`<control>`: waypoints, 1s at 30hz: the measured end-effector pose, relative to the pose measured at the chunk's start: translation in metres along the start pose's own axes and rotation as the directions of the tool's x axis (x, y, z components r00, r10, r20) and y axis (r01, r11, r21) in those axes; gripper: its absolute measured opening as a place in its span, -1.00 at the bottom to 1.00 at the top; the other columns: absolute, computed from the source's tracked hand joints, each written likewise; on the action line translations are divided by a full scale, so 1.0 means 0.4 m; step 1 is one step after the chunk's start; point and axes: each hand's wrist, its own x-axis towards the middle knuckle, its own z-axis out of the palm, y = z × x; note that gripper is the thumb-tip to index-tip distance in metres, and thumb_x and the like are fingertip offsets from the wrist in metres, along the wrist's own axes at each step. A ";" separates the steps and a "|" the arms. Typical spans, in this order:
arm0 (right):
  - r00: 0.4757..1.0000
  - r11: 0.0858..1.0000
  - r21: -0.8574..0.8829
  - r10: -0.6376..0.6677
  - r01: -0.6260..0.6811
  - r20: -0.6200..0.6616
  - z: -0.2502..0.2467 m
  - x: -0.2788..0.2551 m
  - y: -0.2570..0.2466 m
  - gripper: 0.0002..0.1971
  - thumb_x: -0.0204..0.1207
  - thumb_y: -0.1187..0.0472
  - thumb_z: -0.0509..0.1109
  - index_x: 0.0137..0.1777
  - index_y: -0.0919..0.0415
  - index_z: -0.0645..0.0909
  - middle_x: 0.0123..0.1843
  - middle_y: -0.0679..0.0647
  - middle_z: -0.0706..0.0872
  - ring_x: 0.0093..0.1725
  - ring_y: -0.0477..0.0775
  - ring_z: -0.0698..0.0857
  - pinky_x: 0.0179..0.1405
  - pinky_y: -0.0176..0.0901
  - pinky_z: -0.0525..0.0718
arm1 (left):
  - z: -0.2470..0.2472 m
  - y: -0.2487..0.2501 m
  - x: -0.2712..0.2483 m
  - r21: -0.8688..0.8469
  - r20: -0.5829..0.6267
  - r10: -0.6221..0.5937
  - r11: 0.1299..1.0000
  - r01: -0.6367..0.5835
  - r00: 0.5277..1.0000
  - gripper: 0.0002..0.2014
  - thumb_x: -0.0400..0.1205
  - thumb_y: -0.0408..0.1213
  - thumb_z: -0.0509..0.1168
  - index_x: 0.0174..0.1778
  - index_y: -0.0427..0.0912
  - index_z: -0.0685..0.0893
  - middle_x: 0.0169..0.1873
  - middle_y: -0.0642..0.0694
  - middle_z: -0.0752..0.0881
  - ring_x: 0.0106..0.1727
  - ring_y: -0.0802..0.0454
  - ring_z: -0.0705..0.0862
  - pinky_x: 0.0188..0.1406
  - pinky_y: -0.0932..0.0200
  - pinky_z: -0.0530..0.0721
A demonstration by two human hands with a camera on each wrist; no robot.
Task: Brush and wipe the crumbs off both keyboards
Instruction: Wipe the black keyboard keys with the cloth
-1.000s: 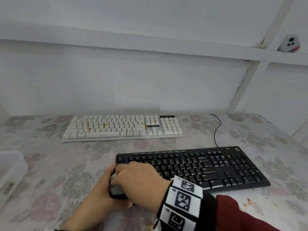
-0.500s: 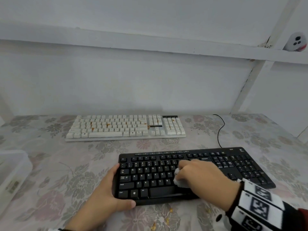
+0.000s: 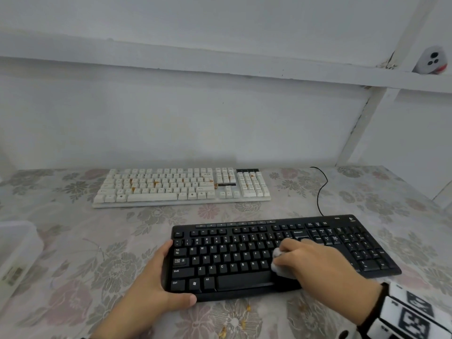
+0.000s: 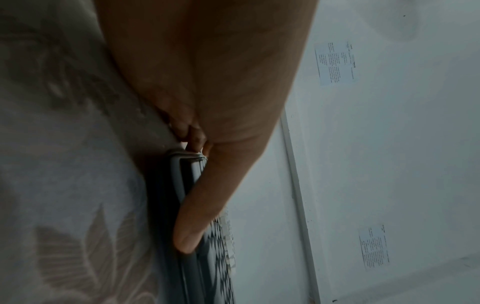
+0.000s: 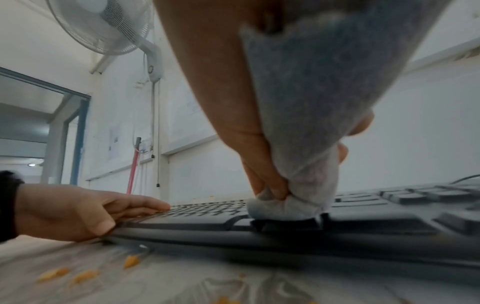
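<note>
1. The worktop [image 3: 73, 241] carries 2 keyboards; orange crumbs [image 5: 85, 274] lie on its cloth just in front of the black keyboard [image 3: 244, 260].
2. The white keyboard [image 3: 181, 185], beyond the black keyboard, has orange crumbs among its keys: by my judgement untouched.
3. The black keyboard's visible keys look clean; wiping seems past its middle, the numpad side left.
4. The left hand [image 3: 156, 287] braces the black keyboard's left end, fingers fairly straight, thumb along its front edge.
5. The right hand [image 3: 315, 263] has its fingers curled round a bunched white cloth [image 3: 278, 263], pressed on the black keyboard's keys right of centre.
</note>
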 end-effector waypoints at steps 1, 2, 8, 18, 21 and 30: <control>1.000 1.000 -0.009 0.029 -0.029 0.006 0.006 -0.008 0.020 -0.76 0.70 -0.06 0.10 0.17 -0.08 0.58 0.13 -0.13 0.51 0.08 -0.02 0.55 -0.15 -0.11 0.56 | 0.001 0.001 0.000 0.005 0.000 0.004 1.000 -0.004 1.000 0.00 -0.10 -0.12 0.64 0.20 0.50 0.28 0.19 0.24 0.63 0.20 0.34 0.62 0.10 0.37 0.54; 0.999 0.998 -0.018 0.053 -0.053 0.010 0.011 -0.015 0.035 -0.75 0.69 -0.08 0.10 0.14 -0.08 0.58 0.11 -0.13 0.51 0.06 -0.05 0.56 -0.16 -0.13 0.55 | 0.000 0.001 -0.001 0.007 0.000 0.007 1.000 -0.007 1.000 0.00 -0.09 -0.12 0.64 0.20 0.50 0.29 0.20 0.23 0.63 0.22 0.31 0.62 0.14 0.33 0.54; 0.971 0.963 -0.128 0.240 -0.238 0.002 -0.011 -0.029 0.090 -0.65 0.65 0.02 0.12 -0.35 0.14 0.39 -0.25 -0.03 0.35 -0.37 -0.09 0.39 -0.48 -0.24 0.24 | -0.001 0.000 -0.002 0.011 0.010 -0.011 1.000 0.011 1.000 0.08 -0.07 -0.14 0.66 0.34 0.41 0.27 0.24 0.21 0.62 0.27 0.23 0.62 0.33 0.15 0.53; 0.996 0.988 0.123 -0.087 0.087 -0.011 -0.018 0.011 -0.064 -0.73 0.70 0.02 0.12 0.28 -0.22 0.55 0.22 -0.20 0.52 0.18 -0.05 0.55 -0.03 -0.14 0.59 | 0.000 0.002 -0.002 -0.004 0.008 -0.005 1.000 0.005 1.000 -0.01 -0.07 -0.17 0.65 0.20 0.51 0.30 0.18 0.23 0.64 0.18 0.32 0.64 0.11 0.33 0.57; 1.000 0.997 0.075 -0.007 0.009 -0.017 0.015 -0.001 -0.032 -0.78 0.66 0.03 0.21 0.26 -0.23 0.51 0.21 -0.17 0.50 0.16 -0.03 0.56 -0.12 -0.10 0.57 | -0.001 0.003 -0.001 0.006 0.012 -0.007 1.000 0.007 1.000 0.04 -0.08 -0.15 0.64 0.28 0.45 0.29 0.19 0.26 0.62 0.20 0.31 0.62 0.12 0.34 0.54; 0.940 0.943 -0.010 0.331 -0.333 -0.086 0.053 -0.095 0.181 -0.66 0.66 -0.17 0.08 -0.12 -0.09 0.63 -0.18 -0.15 0.52 -0.22 -0.16 0.62 -0.34 -0.31 0.54 | -0.003 -0.004 0.001 0.013 0.005 -0.029 0.999 0.029 1.000 0.27 -0.11 -0.10 0.66 0.56 0.19 0.19 0.29 0.23 0.56 0.30 0.19 0.59 0.43 0.03 0.49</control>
